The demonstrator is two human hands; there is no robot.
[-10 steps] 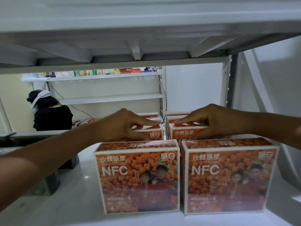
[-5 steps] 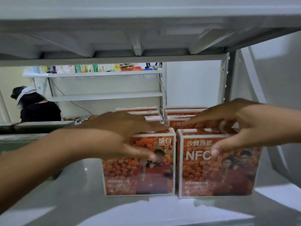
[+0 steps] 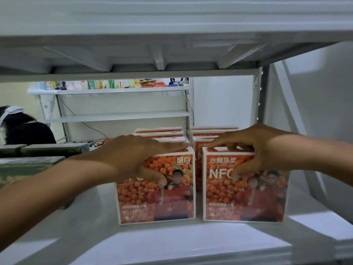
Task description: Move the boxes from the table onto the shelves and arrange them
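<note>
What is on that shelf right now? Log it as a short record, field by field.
Surface: white shelf, another board close above
Front row: left box and right box, upright, orange fronts facing the camera, a narrow gap between them
Behind: more boxes of the same kind, in two rows
Hands: left hand grips the left box, fingers over its top, thumb on its front; right hand grips the right box likewise
Background: person in black, far left

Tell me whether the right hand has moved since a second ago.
Yes. The right hand came nearer, off the rear boxes onto the front right box, which it grips.
</note>
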